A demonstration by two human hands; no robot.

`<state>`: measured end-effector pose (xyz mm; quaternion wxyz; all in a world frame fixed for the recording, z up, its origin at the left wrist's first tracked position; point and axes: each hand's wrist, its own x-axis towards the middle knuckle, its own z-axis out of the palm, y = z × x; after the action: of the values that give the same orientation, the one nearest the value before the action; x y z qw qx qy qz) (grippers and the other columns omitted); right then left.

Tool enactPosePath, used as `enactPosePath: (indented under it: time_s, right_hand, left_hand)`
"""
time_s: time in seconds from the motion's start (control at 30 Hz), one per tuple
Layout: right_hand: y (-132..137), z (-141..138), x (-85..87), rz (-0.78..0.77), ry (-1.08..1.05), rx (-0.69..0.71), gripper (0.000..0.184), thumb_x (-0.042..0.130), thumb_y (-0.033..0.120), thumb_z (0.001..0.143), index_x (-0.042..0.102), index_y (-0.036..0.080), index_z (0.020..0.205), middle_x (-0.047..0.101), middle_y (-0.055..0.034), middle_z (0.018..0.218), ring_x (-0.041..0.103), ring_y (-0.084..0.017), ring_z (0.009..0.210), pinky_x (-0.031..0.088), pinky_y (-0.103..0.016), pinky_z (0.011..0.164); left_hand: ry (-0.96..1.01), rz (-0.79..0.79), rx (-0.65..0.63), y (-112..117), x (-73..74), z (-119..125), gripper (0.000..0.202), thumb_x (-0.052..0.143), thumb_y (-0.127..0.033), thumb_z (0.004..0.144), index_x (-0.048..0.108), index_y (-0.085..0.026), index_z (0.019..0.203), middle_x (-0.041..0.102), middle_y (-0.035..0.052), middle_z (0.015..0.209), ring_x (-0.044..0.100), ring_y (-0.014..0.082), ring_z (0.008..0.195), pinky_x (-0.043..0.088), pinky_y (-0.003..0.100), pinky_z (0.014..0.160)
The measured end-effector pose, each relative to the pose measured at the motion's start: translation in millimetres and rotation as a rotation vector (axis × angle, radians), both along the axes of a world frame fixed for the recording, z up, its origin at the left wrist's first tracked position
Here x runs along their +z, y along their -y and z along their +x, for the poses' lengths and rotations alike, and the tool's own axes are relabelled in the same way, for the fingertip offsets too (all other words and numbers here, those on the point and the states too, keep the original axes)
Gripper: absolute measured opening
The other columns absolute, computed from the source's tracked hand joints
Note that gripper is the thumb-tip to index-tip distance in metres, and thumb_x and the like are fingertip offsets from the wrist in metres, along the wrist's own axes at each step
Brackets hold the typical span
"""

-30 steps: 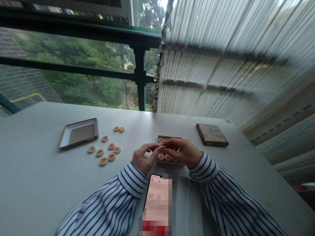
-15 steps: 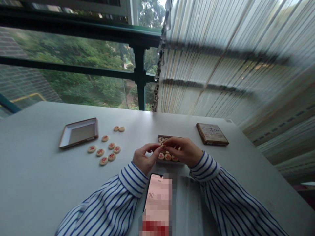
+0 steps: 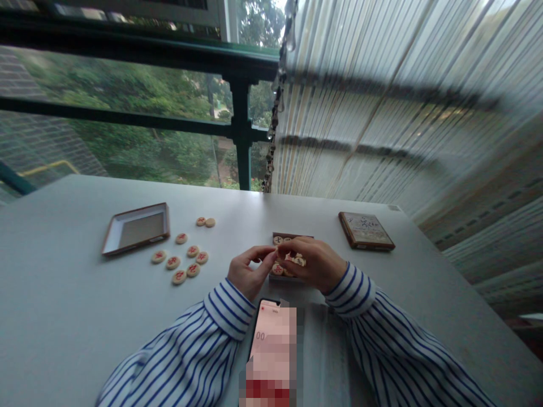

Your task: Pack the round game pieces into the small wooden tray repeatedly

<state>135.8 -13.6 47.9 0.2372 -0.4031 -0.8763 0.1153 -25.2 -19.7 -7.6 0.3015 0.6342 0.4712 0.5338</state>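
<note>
My left hand is closed in a pinch on a small round Chinese chess piece, seen almost edge-on between thumb and forefinger. From the right, the fingertips of my right hand meet the same piece, closed on it too. Both hands are over the near side of an open shallow box. Rows of wooden pieces with red and dark characters, one red-marked piece among them, lie in the box. My right hand hides much of its contents.
Several loose red-marked pieces lie left on the white table. Beyond them is an upturned box lid. A closed flat box sits at right. A phone lies between my forearms; a string curtain hangs behind.
My right hand has shifted slightly left and its fingers have curled, showing different pieces beneath. The pinched piece has moved slightly left and up. Loose pieces and lid stay put.
</note>
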Motion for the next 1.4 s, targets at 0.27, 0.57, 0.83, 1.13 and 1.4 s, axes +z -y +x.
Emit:
enactPosePath:
  time_s: [0.27,0.57,0.83,1.13,1.4]
  right_hand:
    - [0.3,2.0,4.9,0.022,0.069,-0.002,0.018,0.052,0.028,0.077,0.06,0.018,0.09,0.063,-0.0059,0.081,0.056,-0.014,0.075,0.042,-0.025,0.069]
    - [-1.2,7.5,7.7,0.05,0.127,-0.032,0.02,0.051,0.03,0.077,0.061,0.019,0.089,0.064,-0.0054,0.081,0.057,-0.014,0.071,0.041,-0.025,0.066]
    - [-6.3,20.4,8.8,0.016,0.191,-0.096,0.021,0.052,0.032,0.077,0.061,0.02,0.09,0.064,-0.005,0.076,0.057,-0.014,0.069,0.04,-0.024,0.066]
    - [-11.0,31.2,10.9,-0.041,0.319,-0.152,0.023,0.047,0.035,0.078,0.06,0.021,0.091,0.064,-0.0042,0.079,0.058,-0.013,0.071,0.04,-0.023,0.066]
    - [-11.7,32.0,10.6,-0.092,0.469,-0.186,0.024,0.046,0.036,0.078,0.061,0.023,0.091,0.064,-0.004,0.08,0.058,-0.014,0.072,0.039,-0.023,0.064]
  left_hand:
    - [-0.025,-0.018,0.004,1.2,-0.4,1.6,0.018,0.056,-0.03,0.072,0.066,-0.017,0.081,0.068,0.0027,0.072,0.058,0.0131,0.064,0.046,0.024,0.061]
    - [-0.142,0.003,0.074,-1.8,-5.3,-0.7,0.018,0.054,-0.031,0.074,0.066,-0.019,0.081,0.067,0.0026,0.076,0.059,0.0139,0.068,0.046,0.025,0.063]
    - [-0.236,-0.038,0.042,-3.5,-11.9,-1.4,0.022,0.053,-0.032,0.075,0.063,-0.017,0.086,0.066,0.004,0.081,0.059,0.0129,0.065,0.048,0.024,0.058]
    - [-0.307,-0.062,0.031,-3.5,-12.4,-1.6,0.021,0.052,-0.028,0.075,0.062,-0.017,0.089,0.066,0.0042,0.084,0.058,0.0125,0.066,0.048,0.025,0.06]
    - [-0.308,-0.034,0.02,-3.6,-13.1,-1.6,0.02,0.052,-0.028,0.075,0.062,-0.017,0.088,0.065,0.0042,0.085,0.058,0.0135,0.071,0.048,0.026,0.064]
